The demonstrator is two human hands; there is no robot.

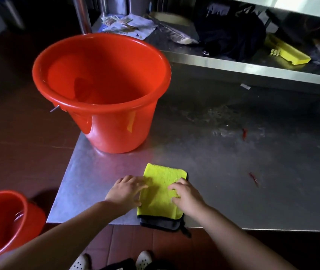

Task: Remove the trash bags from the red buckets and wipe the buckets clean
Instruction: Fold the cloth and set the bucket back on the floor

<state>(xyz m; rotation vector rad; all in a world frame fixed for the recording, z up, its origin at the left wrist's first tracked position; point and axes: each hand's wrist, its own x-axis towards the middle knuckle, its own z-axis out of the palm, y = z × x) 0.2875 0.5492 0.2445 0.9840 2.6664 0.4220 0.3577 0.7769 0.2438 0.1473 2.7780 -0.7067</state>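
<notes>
A large red bucket (104, 90) stands upright on the left corner of the steel table (223, 172), with no bag inside. A second red bucket (5, 221) sits on the floor at the lower left. A folded yellow cloth with a dark grey underside (162, 191) lies at the table's front edge, its grey part hanging slightly over. My left hand (126, 191) rests on the cloth's left edge with fingers extended. My right hand (186, 195) presses on its right side, fingers bent onto the fabric.
A lower steel shelf (233, 61) behind the table carries papers (128, 25), a dark bundle (231, 36) and a yellow tray (287, 50). Small red scraps (253, 179) and smudges lie on the table's right part. My white shoes (143, 260) show on the red tiled floor.
</notes>
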